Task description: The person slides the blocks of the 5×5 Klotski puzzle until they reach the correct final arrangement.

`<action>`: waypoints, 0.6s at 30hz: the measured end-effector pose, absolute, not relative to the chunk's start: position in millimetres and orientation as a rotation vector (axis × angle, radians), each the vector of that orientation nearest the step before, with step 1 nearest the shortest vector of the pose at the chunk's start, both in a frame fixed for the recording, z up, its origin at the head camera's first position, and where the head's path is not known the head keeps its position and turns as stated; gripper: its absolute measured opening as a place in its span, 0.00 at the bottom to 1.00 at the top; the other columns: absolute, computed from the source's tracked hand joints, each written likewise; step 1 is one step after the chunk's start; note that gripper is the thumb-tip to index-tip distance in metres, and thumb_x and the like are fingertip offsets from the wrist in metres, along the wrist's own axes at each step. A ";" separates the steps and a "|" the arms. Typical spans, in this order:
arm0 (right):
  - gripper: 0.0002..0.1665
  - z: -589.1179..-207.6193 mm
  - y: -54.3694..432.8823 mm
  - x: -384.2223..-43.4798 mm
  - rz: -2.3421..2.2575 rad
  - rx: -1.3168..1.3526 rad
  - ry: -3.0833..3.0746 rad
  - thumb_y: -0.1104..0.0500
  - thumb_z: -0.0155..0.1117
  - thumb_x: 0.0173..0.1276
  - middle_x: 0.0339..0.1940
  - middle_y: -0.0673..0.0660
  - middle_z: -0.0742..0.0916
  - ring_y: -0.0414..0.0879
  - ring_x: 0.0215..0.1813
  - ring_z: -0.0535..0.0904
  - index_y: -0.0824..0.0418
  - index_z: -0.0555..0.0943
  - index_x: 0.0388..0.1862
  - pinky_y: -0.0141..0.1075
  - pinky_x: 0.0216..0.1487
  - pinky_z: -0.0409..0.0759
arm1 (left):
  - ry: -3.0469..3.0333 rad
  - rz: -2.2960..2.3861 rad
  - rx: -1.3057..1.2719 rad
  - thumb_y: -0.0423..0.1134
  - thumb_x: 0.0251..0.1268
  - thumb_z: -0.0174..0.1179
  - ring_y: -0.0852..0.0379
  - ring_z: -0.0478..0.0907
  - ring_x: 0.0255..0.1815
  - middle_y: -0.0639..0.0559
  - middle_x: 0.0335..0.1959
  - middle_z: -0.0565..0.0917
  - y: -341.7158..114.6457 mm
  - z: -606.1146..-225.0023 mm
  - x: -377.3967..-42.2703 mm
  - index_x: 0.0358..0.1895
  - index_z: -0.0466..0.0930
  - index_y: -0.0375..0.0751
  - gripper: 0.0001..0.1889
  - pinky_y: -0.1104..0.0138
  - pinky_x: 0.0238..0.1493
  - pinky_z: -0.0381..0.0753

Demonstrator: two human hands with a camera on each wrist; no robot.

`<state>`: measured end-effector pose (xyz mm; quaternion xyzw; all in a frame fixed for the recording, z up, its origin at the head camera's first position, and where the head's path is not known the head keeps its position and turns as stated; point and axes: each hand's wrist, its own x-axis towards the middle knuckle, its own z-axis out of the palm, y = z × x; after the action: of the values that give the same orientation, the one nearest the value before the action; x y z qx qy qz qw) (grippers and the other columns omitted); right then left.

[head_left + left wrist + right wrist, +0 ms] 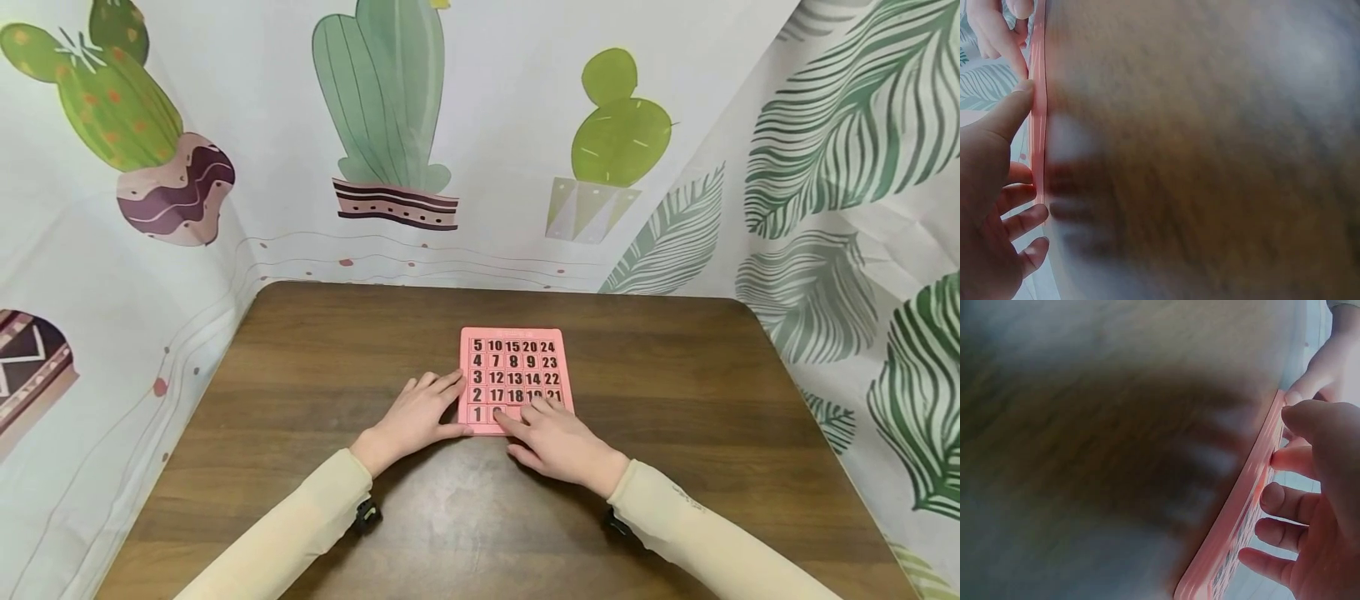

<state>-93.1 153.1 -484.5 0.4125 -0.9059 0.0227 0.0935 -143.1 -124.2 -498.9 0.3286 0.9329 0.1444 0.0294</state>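
A pink sliding number puzzle (514, 370) lies flat on the table, with black numbers on its tiles. My left hand (414, 417) rests against its left side, the thumb at the near left corner and the fingertips on the left edge. The left wrist view shows that thumb (1017, 103) touching the puzzle's side. My right hand (558, 442) reaches over the near right part, its index fingertip on a bottom-row tile beside the 1. That tile's number is partly covered. In the right wrist view the other fingers (1285, 503) are loosely bent above the puzzle.
The brown wooden table (337, 333) extends around the puzzle on every side. Behind and beside it hangs a white cloth (510, 150) printed with cacti and leaves. A dark strap device (367, 514) sits at the left wrist, another (618, 523) at the right.
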 end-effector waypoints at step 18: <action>0.29 -484.3 207.7 -83.9 0.128 1.110 -2.754 0.48 0.69 0.72 0.37 0.53 0.83 0.51 0.40 0.74 0.58 0.83 0.68 0.46 0.46 0.73 | 2.882 0.448 1.028 0.67 0.64 0.65 0.43 0.71 0.67 0.42 0.78 0.69 -123.5 -496.9 -143.5 0.76 0.71 0.37 0.46 0.49 0.59 0.70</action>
<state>-83.9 207.7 -484.3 0.3721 -0.9233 0.0428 0.0847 -143.5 -123.5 -496.9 0.3324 0.9316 0.1450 0.0244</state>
